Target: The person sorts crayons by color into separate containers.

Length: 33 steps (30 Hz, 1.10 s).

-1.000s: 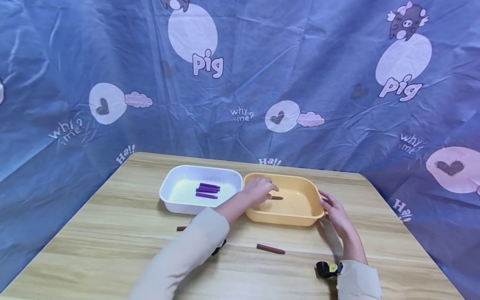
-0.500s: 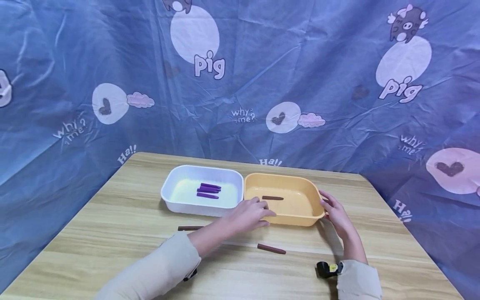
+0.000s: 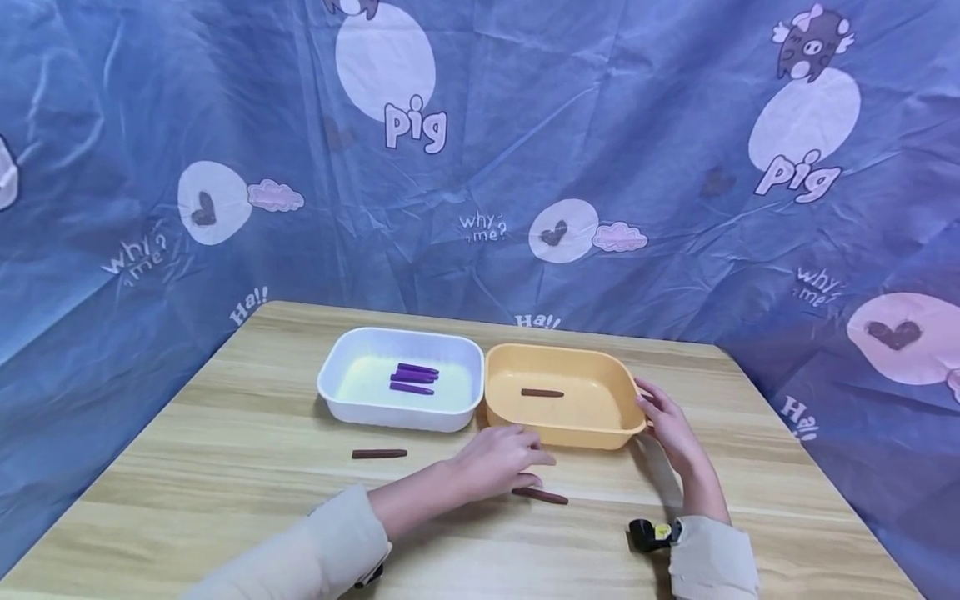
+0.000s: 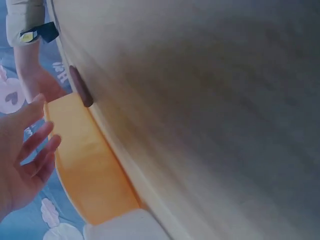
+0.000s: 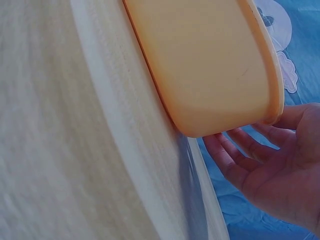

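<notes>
My left hand [image 3: 497, 462] hovers with loosely bent fingers just behind a brown crayon [image 3: 542, 497] on the table, holding nothing. In the left wrist view those fingers overlap the yellow tub [image 4: 90, 165], with the brown crayon [image 4: 81, 87] lying beyond them. My right hand [image 3: 677, 429] holds the right end of the yellow tub [image 3: 570, 437]. From the right wrist, its thumb shows at the rim and its fingers against the outer wall. Inside that tub lies one brown crayon [image 3: 542, 392]. Another brown crayon [image 3: 379, 454] rests on the table to the left.
A white tub [image 3: 397, 416] stands against the yellow one on its left, with several purple crayons [image 3: 412, 388] in it. Both tubs are toward the back of the wooden table [image 3: 225, 467]. Behind it hangs a blue printed cloth [image 3: 450, 275].
My left hand has come out of the yellow tub and moved toward me, to the brown crayon in front. A brown crayon stays in the tub. The right hand keeps its place.
</notes>
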Tool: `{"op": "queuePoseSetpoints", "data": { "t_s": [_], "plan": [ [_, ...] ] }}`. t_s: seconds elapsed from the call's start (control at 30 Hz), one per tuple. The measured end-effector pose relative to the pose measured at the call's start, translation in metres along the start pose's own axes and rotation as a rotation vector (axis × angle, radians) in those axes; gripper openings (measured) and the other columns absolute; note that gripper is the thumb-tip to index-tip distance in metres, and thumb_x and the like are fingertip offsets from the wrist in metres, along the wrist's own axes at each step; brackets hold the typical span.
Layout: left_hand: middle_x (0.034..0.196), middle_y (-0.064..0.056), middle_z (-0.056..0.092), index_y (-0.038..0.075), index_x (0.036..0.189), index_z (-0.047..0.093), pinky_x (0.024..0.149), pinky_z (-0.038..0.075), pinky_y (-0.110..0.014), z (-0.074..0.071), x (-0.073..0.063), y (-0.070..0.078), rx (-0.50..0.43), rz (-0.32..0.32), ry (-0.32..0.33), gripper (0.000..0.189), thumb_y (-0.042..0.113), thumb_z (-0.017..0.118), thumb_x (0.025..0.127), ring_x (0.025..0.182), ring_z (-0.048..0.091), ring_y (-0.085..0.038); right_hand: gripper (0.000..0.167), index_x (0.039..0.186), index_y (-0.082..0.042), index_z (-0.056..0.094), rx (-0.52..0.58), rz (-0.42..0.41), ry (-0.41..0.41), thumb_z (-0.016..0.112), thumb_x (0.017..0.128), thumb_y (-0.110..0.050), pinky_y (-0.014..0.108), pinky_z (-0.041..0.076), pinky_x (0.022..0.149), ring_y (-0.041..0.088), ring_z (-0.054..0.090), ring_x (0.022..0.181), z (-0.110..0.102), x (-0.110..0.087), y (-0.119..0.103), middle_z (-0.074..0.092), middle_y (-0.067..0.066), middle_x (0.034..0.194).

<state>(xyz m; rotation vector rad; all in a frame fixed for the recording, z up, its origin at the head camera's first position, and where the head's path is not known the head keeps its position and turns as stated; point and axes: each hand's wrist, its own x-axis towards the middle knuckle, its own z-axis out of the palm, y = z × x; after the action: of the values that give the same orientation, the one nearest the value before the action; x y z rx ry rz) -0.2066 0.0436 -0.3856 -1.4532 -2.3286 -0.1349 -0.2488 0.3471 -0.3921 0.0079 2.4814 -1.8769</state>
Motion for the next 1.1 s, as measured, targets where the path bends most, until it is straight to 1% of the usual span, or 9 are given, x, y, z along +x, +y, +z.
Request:
{"op": "queuePoseSetpoints", "data": {
  "t_s": [0.07,0.17,0.2,0.27,0.43,0.63,0.9,1.1],
  "plan": [
    [0.094,0.01,0.059,0.027,0.11,0.068,0.06,0.042,-0.01,0.001,-0.001,0.001,-0.025,0.003,-0.092,0.031,0.039,0.067,0.082,0.08,0.052,-0.002,0.052,0.144,0.004,0.015,-0.001,0.0,-0.002,0.032,0.101,-0.02,0.025,0.048,0.078,0.003,0.05,0.092,0.0,0.0,-0.001,0.03,0.029,0.133],
    [0.09,0.013,0.058,0.028,0.111,0.067,0.058,0.038,-0.009,0.004,-0.002,0.0,-0.1,0.006,-0.211,0.033,0.037,0.07,0.079,0.075,0.049,0.003,0.051,0.144,0.003,0.015,0.007,0.0,0.001,0.032,0.101,-0.018,0.024,0.048,0.078,0.003,0.051,0.091,0.0,0.001,-0.003,0.03,0.029,0.133],
    [0.089,0.014,0.057,0.028,0.111,0.067,0.057,0.038,-0.009,0.005,-0.002,0.0,-0.127,0.008,-0.237,0.033,0.035,0.071,0.078,0.074,0.048,0.004,0.05,0.144,0.003,0.015,0.009,-0.001,0.0,0.031,0.101,-0.018,0.023,0.048,0.077,0.003,0.051,0.091,0.0,0.001,-0.004,0.03,0.029,0.133],
    [0.088,0.014,0.056,0.028,0.111,0.067,0.059,0.037,-0.009,0.007,-0.002,-0.002,-0.165,0.009,-0.268,0.035,0.032,0.073,0.077,0.073,0.047,0.004,0.05,0.144,0.003,0.015,0.012,-0.004,-0.003,0.031,0.101,-0.018,0.022,0.048,0.076,0.004,0.051,0.092,-0.001,0.001,-0.005,0.03,0.029,0.133],
    [0.087,0.014,0.057,0.028,0.109,0.067,0.061,0.039,-0.01,0.01,-0.001,-0.003,-0.174,0.018,-0.273,0.034,0.023,0.074,0.077,0.077,0.049,0.003,0.051,0.144,0.003,0.015,0.008,-0.005,-0.002,0.032,0.101,-0.019,0.021,0.048,0.075,0.006,0.051,0.093,-0.002,0.002,-0.005,0.03,0.029,0.132],
    [0.084,0.014,0.058,0.027,0.107,0.069,0.058,0.038,-0.009,0.011,0.001,-0.003,-0.193,0.026,-0.275,0.034,0.011,0.071,0.078,0.074,0.05,0.003,0.051,0.144,0.003,0.015,0.004,0.0,-0.006,0.031,0.102,-0.019,0.023,0.048,0.078,0.005,0.05,0.094,-0.001,0.002,-0.005,0.029,0.029,0.134],
    [0.084,0.013,0.058,0.026,0.106,0.07,0.057,0.038,-0.009,0.012,0.003,-0.004,-0.234,0.019,-0.29,0.033,0.007,0.069,0.079,0.072,0.05,0.003,0.05,0.145,0.002,0.014,0.012,0.0,-0.009,0.031,0.101,-0.017,0.023,0.048,0.077,0.003,0.05,0.092,0.0,0.003,-0.004,0.029,0.03,0.134],
    [0.088,0.013,0.061,0.026,0.106,0.07,0.063,0.041,-0.01,0.009,0.006,-0.003,-0.255,0.015,-0.282,0.033,0.006,0.067,0.08,0.075,0.054,0.001,0.051,0.144,0.003,0.016,0.005,0.007,-0.001,0.032,0.101,-0.019,0.022,0.048,0.076,0.003,0.051,0.092,0.0,0.001,-0.001,0.03,0.028,0.134]
  ]
}}
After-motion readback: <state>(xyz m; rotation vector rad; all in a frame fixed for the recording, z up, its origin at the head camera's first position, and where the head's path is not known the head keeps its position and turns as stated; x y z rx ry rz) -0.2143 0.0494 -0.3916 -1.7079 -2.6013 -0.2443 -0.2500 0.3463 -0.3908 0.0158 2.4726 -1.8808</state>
